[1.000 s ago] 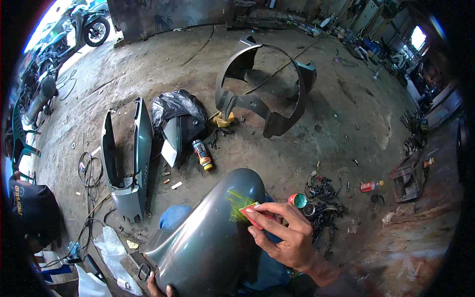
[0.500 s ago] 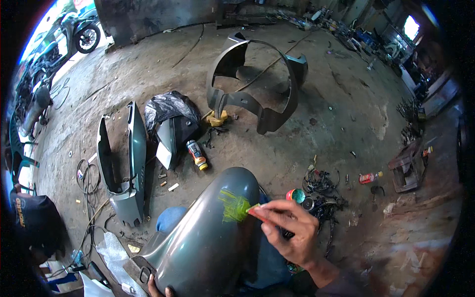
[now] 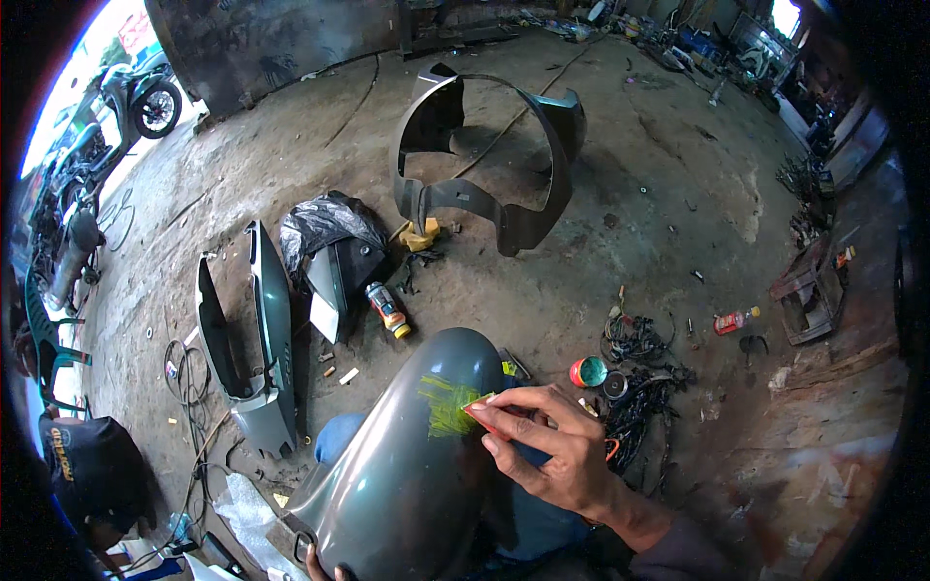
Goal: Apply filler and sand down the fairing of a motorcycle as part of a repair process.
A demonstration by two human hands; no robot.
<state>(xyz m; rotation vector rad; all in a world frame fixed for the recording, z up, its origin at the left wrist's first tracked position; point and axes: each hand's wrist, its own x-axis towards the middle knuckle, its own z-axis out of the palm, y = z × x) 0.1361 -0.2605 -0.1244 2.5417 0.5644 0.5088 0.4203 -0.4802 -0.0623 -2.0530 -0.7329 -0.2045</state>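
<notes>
A glossy grey motorcycle fender (image 3: 397, 494) lies across my lap, its rounded end pointing away from me. On that end is a streaky patch of yellow-green putty (image 3: 448, 405). My right hand (image 3: 557, 455) pinches a small red putty spreader (image 3: 476, 408) between thumb and fingers, its edge at the right side of the patch. At the bottom, the fingertips of my left hand (image 3: 320, 567) curl round the fender's near left edge; the rest of that hand is hidden.
Beyond my knees stand a forked grey body panel (image 3: 274, 339), a bottle with a yellow cap (image 3: 387, 312) and a large curved fairing (image 3: 465, 198). To the right lie a red tin (image 3: 588, 372), tangled black wiring (image 3: 639, 416) and a red bottle (image 3: 734, 321). A person in a dark shirt (image 3: 92, 465) is at left.
My right hand and the spreader have shifted left across the putty, which now spreads more evenly. The whole view has turned slightly. My left fingertips stay on the fender's edge.
</notes>
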